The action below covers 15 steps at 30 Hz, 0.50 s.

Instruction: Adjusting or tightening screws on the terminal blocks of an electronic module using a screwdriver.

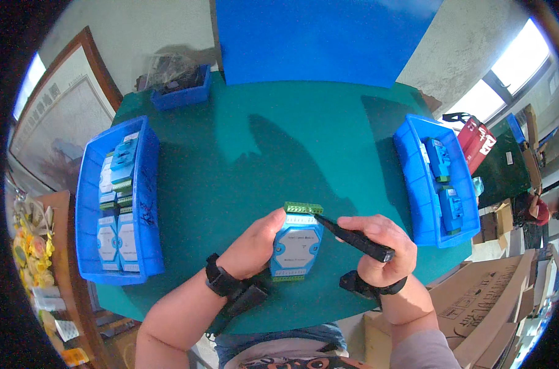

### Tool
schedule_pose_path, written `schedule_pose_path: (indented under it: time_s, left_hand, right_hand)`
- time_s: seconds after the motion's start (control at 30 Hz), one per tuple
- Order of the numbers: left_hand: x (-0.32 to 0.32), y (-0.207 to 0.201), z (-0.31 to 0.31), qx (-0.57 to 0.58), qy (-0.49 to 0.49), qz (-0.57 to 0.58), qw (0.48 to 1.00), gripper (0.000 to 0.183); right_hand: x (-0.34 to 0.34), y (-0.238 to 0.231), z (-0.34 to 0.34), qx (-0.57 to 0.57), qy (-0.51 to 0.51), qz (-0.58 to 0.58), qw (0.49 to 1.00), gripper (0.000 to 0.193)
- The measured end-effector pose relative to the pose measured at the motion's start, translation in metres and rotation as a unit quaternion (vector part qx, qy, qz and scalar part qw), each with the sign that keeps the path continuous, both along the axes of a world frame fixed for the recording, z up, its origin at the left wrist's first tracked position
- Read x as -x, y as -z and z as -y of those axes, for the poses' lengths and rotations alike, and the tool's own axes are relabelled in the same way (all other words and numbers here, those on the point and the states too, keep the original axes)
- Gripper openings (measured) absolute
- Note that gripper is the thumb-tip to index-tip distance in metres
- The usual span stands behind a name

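Observation:
My left hand (253,246) grips a light blue electronic module (296,245) with green terminal strips at both ends, held just above the green table (261,147). My right hand (382,246) holds a black screwdriver (353,237) like a pen. Its tip touches the right end of the module's far green terminal strip (304,208). Both wrists wear black straps.
A blue bin (89,215) at the left holds several similar modules in a row. Another blue bin (414,184) at the right holds two. A small blue bin (181,95) sits at the far left corner, a blue board (316,37) stands behind. Cardboard boxes (476,307) lie at the lower right.

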State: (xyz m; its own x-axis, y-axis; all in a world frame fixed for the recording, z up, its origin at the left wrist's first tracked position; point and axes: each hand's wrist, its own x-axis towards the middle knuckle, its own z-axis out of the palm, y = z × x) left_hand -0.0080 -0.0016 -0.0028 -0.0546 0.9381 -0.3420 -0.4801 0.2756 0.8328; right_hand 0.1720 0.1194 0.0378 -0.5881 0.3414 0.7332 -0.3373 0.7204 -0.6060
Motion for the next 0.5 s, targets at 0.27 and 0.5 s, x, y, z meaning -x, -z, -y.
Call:
schedule_pose_path:
  time_s: [0.27,0.5]
  left_hand:
    - [0.0,0.002,0.0,-0.004,-0.002,0.013,1.0,0.054]
    - [-0.002,-0.008,0.0,-0.005,-0.005,0.038,0.999,0.05]
  right_hand:
    - [0.001,-0.007,-0.001,-0.045,0.0,0.018,0.999,0.035]
    - [0.001,-0.009,-0.001,-0.053,0.009,0.013,0.998,0.035]
